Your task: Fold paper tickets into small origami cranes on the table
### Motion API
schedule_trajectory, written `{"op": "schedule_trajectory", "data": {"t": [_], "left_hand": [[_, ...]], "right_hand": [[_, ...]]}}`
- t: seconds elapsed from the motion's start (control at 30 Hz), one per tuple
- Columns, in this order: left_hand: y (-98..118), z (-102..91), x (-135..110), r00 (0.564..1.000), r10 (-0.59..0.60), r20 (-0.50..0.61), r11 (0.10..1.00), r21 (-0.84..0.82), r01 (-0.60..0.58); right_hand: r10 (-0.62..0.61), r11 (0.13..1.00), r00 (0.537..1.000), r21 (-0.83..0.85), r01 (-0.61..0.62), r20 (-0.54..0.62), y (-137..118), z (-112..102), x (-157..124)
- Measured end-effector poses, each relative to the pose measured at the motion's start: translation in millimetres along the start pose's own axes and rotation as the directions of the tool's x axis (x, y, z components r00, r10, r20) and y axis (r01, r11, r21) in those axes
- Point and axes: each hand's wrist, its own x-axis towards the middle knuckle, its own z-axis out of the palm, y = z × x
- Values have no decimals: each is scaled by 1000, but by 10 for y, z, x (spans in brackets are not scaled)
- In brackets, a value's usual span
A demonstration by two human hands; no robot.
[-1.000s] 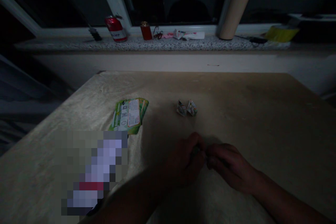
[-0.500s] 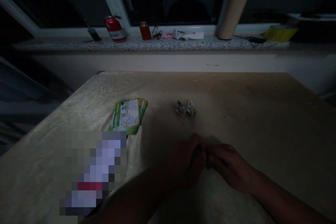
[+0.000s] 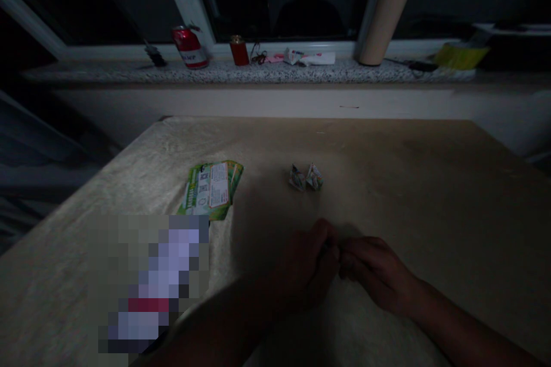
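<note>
My left hand (image 3: 312, 261) is closed, its thumb and fingers pinched together over the near middle of the table. Fingertip to fingertip with it, my right hand (image 3: 374, 269) is closed in a pinch too. Whatever lies between the fingers is hidden by them and by the dim light. Just beyond my hands stand two small folded pieces of printed paper, a left one (image 3: 297, 178) and a right one (image 3: 314, 176), side by side with pointed tips. Green printed leaflets (image 3: 210, 190) lie to the left of them.
A blurred-out bright screen-like object (image 3: 167, 281) lies at the left front of the cloth-covered table (image 3: 400, 183). On the granite sill (image 3: 267, 73) behind are a red can (image 3: 189, 47), a red cylinder (image 3: 239, 50), a crumpled tube (image 3: 318, 58), a cardboard roll (image 3: 390, 8) and something yellow (image 3: 462, 56).
Both hands stay in nearly the same place, fingertips still together. The paper pieces and leaflets have not moved; the view shifts very slightly.
</note>
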Motion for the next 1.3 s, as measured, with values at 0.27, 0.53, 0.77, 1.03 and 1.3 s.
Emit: {"op": "schedule_trajectory", "data": {"t": [0.27, 0.53, 0.77, 1.03, 1.3], "left_hand": [[-87, 26, 0, 1000, 27, 7, 998, 55, -28], [-111, 24, -43, 1000, -17, 19, 998, 59, 15], [-237, 68, 32, 956, -230, 180, 761, -580, 292], [-194, 91, 134, 934, -279, 222, 616, -705, 351], [-162, 76, 89, 940, -313, 139, 762, -554, 336]], "right_hand": [[-61, 995, 997, -76, 57, -48, -53, 1, 2], [-44, 996, 998, -84, 40, -48, -75, -19, 20], [-34, 993, 993, -119, 21, -109, -29, -94, -2], [-15, 993, 988, -114, -2, -156, -32, -131, 23], [80, 995, 985, -50, -89, -155, -43, -96, 18]]}}
